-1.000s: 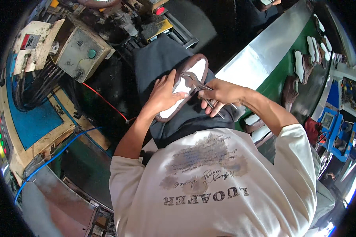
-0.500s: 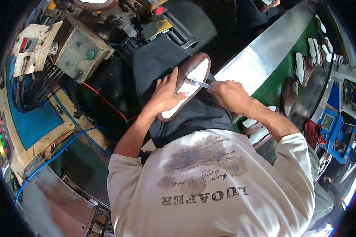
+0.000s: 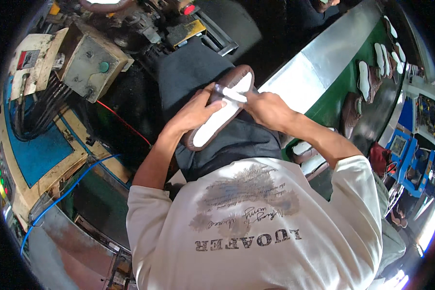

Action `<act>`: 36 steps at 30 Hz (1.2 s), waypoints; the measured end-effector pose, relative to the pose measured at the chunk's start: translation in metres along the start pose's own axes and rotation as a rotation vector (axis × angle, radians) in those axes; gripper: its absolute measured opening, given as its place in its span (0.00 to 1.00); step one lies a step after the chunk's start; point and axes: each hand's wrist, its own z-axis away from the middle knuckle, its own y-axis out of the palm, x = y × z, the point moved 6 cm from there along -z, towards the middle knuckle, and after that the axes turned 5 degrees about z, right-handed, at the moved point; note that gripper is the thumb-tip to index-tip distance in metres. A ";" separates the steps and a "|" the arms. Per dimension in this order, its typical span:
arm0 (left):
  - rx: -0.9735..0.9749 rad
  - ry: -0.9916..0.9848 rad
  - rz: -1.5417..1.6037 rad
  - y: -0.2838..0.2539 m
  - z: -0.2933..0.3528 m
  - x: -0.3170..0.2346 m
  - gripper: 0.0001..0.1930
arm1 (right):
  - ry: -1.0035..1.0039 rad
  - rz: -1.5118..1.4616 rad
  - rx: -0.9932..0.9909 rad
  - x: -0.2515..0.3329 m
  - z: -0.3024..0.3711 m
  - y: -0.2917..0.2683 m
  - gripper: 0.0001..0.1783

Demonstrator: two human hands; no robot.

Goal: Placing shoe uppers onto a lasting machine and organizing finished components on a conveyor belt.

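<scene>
A brown shoe upper [image 3: 209, 126] with a white sole-side board rests bottom up across my dark-trousered thighs. My left hand [image 3: 194, 113] is wrapped round its left side, with the thumb on the white board. From the right, my right hand [image 3: 270, 110] grips a slim metal hand tool [image 3: 233, 93] that lies across the middle of the board. The tool's end reaches the brown edge near my left fingers; it is smeared by motion, so its exact kind is unclear. My right fist hides the handle.
At left stands a machine with a grey control box [image 3: 97, 66] and black hoses. A blue cable [image 3: 65, 192] runs below it. On the right, a metal-edged green conveyor [image 3: 326, 102] carries several shoes [image 3: 351, 114]. Another person's hand [image 3: 327, 4] shows at the top.
The metal tool has shifted left across the board, its end now at the brown edge beside my left fingers. My right hand has moved slightly left with it.
</scene>
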 end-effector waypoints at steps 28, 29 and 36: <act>-0.106 0.137 0.010 -0.010 -0.007 0.049 0.45 | 0.045 0.385 0.350 -0.049 0.012 0.052 0.15; -0.148 0.172 0.005 -0.013 -0.005 0.053 0.44 | 0.064 0.371 0.296 -0.043 0.009 0.038 0.16; -0.475 0.141 0.322 -0.059 0.140 0.062 0.53 | 0.311 -0.043 0.008 -0.012 -0.015 0.024 0.14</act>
